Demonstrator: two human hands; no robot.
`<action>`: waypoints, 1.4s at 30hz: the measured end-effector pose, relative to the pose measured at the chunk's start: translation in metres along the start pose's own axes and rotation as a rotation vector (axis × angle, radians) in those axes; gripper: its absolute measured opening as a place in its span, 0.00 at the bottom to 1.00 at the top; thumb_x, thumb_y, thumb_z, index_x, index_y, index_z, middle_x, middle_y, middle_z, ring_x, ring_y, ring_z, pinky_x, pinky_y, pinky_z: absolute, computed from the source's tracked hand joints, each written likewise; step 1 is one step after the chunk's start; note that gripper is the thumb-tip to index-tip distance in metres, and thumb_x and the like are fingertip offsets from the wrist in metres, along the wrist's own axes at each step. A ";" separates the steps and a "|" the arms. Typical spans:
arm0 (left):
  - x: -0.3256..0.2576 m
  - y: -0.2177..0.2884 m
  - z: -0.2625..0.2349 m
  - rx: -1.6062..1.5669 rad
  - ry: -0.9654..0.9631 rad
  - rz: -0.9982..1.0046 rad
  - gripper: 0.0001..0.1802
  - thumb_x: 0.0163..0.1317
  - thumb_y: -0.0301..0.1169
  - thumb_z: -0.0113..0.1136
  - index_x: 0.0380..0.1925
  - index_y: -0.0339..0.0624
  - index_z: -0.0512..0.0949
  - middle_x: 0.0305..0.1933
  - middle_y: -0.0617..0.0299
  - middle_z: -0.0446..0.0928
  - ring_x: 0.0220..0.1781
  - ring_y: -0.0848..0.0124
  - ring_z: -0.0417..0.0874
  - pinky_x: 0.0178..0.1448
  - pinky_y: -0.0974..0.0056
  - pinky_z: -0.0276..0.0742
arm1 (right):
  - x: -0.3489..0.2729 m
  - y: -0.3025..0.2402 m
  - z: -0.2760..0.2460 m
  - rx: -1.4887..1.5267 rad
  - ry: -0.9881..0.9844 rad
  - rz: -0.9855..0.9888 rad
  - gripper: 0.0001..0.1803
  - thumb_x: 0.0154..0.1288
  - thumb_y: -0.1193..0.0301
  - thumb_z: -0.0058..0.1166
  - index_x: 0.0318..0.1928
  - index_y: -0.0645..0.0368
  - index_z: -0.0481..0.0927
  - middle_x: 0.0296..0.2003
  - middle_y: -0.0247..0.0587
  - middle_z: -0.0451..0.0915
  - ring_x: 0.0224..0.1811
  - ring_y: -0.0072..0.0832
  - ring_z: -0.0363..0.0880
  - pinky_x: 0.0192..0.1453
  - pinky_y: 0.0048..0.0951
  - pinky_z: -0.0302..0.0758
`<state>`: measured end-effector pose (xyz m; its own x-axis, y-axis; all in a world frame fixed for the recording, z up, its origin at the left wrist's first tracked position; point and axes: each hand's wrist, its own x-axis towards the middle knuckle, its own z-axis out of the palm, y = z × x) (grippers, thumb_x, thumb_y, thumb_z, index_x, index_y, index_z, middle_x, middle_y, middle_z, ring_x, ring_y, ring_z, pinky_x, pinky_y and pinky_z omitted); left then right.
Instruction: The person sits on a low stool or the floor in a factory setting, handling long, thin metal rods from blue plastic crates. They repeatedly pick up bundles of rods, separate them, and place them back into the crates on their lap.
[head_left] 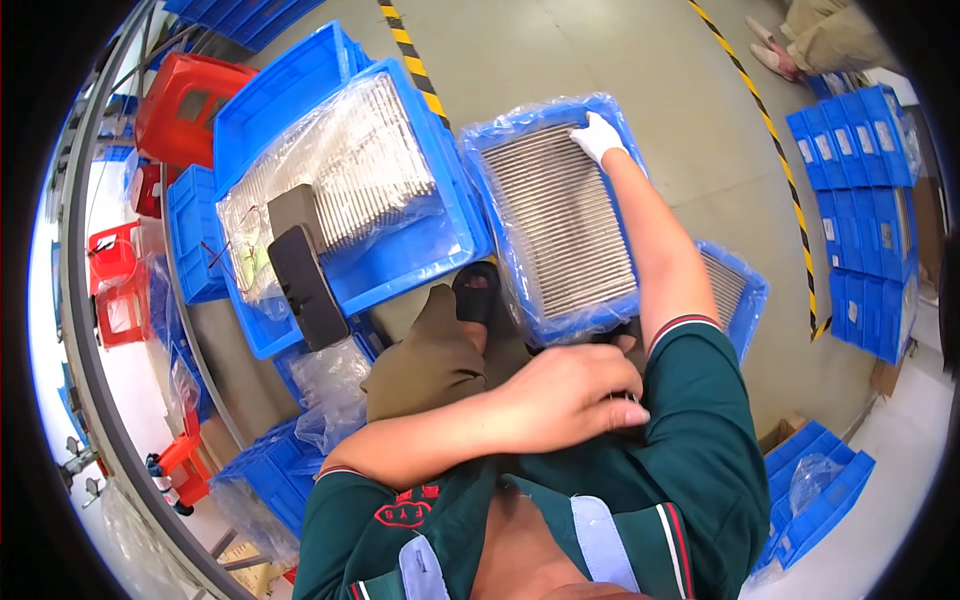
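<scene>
My right hand, in a white glove, rests on the far edge of a blue tray lined with clear plastic and packed with grey ribbed parts; its fingers are curled over the tray's rim, gripping it. The tray sits tilted on my lap, just in front of me. My left hand is bare and reaches across my body to the tray's near edge, fingers closed together there, though I cannot tell exactly what they hold. To my left a bigger blue crate holds a plastic bag of the same ribbed parts and two dark blocks. More blue bins stand stacked on the floor to my right.
</scene>
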<state>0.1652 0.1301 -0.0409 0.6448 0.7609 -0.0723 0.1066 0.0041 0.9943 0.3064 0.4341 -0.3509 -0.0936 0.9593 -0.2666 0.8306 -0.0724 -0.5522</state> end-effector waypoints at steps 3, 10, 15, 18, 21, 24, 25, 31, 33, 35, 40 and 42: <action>0.005 0.000 0.005 0.070 0.055 0.074 0.11 0.57 0.36 0.61 0.32 0.38 0.77 0.32 0.49 0.76 0.41 0.52 0.78 0.49 0.56 0.74 | -0.043 -0.003 -0.065 -0.130 -0.200 -0.174 0.29 0.59 0.56 0.52 0.56 0.60 0.73 0.55 0.52 0.74 0.60 0.40 0.70 0.64 0.33 0.65; 0.018 0.010 0.018 0.038 0.025 -0.262 0.11 0.63 0.31 0.56 0.37 0.33 0.77 0.32 0.64 0.75 0.37 0.75 0.76 0.40 0.68 0.73 | -0.206 0.144 -0.165 0.022 0.118 0.031 0.22 0.58 0.60 0.51 0.51 0.58 0.76 0.45 0.47 0.80 0.49 0.39 0.78 0.57 0.32 0.71; 0.026 -0.016 0.032 0.022 0.052 -0.229 0.11 0.64 0.31 0.55 0.39 0.33 0.76 0.30 0.66 0.74 0.32 0.79 0.72 0.37 0.73 0.69 | -0.356 0.305 -0.160 -0.145 0.140 0.455 0.24 0.55 0.59 0.48 0.51 0.55 0.76 0.50 0.50 0.77 0.54 0.45 0.74 0.59 0.36 0.69; 0.040 -0.022 0.042 0.027 0.041 -0.287 0.11 0.65 0.34 0.54 0.37 0.35 0.77 0.30 0.66 0.74 0.33 0.79 0.71 0.39 0.72 0.68 | -0.442 0.345 -0.152 -0.139 0.202 0.779 0.22 0.54 0.63 0.47 0.50 0.53 0.77 0.49 0.50 0.77 0.53 0.44 0.75 0.57 0.38 0.71; 0.053 -0.027 0.051 0.059 0.025 -0.295 0.12 0.66 0.34 0.54 0.37 0.35 0.77 0.30 0.66 0.74 0.33 0.78 0.71 0.40 0.72 0.68 | -0.485 0.357 -0.138 -0.148 0.152 0.874 0.20 0.55 0.64 0.48 0.48 0.53 0.77 0.48 0.50 0.78 0.53 0.43 0.75 0.56 0.39 0.72; 0.061 -0.035 0.057 0.049 0.045 -0.317 0.12 0.66 0.35 0.54 0.37 0.35 0.77 0.30 0.66 0.74 0.33 0.78 0.71 0.39 0.72 0.68 | -0.483 0.327 -0.137 -0.251 0.023 0.868 0.18 0.54 0.70 0.46 0.46 0.56 0.78 0.46 0.46 0.79 0.51 0.42 0.76 0.56 0.39 0.72; 0.063 -0.037 0.058 0.058 0.043 -0.321 0.12 0.66 0.35 0.54 0.37 0.35 0.77 0.30 0.66 0.74 0.33 0.78 0.71 0.39 0.72 0.68 | -0.477 0.333 -0.130 -0.317 0.042 0.793 0.17 0.53 0.71 0.46 0.45 0.56 0.78 0.45 0.47 0.79 0.50 0.42 0.77 0.55 0.39 0.73; 0.071 -0.046 0.062 0.088 0.086 -0.393 0.12 0.66 0.35 0.54 0.37 0.35 0.76 0.31 0.66 0.74 0.34 0.78 0.72 0.40 0.72 0.69 | -0.411 0.351 -0.096 -0.526 0.066 0.443 0.16 0.52 0.75 0.48 0.44 0.56 0.76 0.46 0.43 0.76 0.52 0.39 0.74 0.52 0.40 0.73; 0.072 -0.050 0.059 0.096 0.094 -0.396 0.13 0.66 0.36 0.54 0.38 0.35 0.76 0.32 0.65 0.74 0.34 0.77 0.72 0.41 0.71 0.70 | -0.390 0.365 -0.087 -0.599 0.169 0.323 0.11 0.53 0.73 0.50 0.39 0.54 0.77 0.41 0.41 0.77 0.47 0.37 0.75 0.46 0.39 0.74; 0.075 -0.049 0.058 0.102 0.089 -0.407 0.13 0.66 0.36 0.54 0.38 0.35 0.76 0.33 0.65 0.74 0.35 0.77 0.72 0.41 0.71 0.70 | -0.373 0.375 -0.078 -0.628 0.199 0.273 0.10 0.53 0.73 0.50 0.39 0.54 0.77 0.41 0.41 0.77 0.48 0.36 0.75 0.46 0.38 0.73; 0.075 -0.049 0.063 0.081 0.157 -0.422 0.12 0.64 0.34 0.56 0.37 0.33 0.76 0.31 0.66 0.74 0.33 0.78 0.72 0.39 0.72 0.69 | -0.356 0.368 -0.087 -0.671 0.070 0.263 0.11 0.53 0.73 0.52 0.39 0.54 0.78 0.40 0.41 0.78 0.47 0.36 0.76 0.47 0.39 0.73; 0.074 -0.050 0.063 0.081 0.151 -0.424 0.12 0.64 0.34 0.56 0.37 0.33 0.76 0.31 0.66 0.74 0.33 0.78 0.71 0.39 0.72 0.69 | -0.352 0.361 -0.098 -0.646 -0.050 0.236 0.10 0.51 0.74 0.52 0.36 0.54 0.79 0.39 0.44 0.80 0.45 0.39 0.78 0.47 0.40 0.74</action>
<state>0.2552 0.1458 -0.1005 0.4146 0.7892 -0.4531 0.3998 0.2893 0.8697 0.6929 0.0969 -0.3785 0.1176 0.9229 -0.3665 0.9910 -0.0854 0.1029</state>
